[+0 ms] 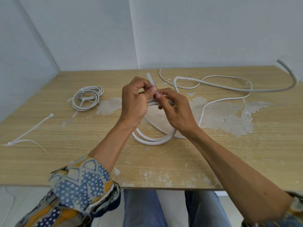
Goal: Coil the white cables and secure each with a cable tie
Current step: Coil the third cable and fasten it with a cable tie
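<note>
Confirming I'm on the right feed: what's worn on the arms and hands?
Left hand and right hand: no gloves. Left sleeve, pushed up the forearm: blue with white dots, mustard and grey shapes. Right sleeve barely shows at the frame edge.

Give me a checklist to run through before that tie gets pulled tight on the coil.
1. Both hands hold the cable tie: ok, left hand and right hand pinch it.
2. Tie passes round the coil: cannot tell, hands hide it.
3. Tail threaded through the head: cannot tell.
4. Coil loops lie together: ok at the near arc.
5. Spare ties on the table: ok.
6. All cables coiled: not ok, loose cable lies uncoiled.
</note>
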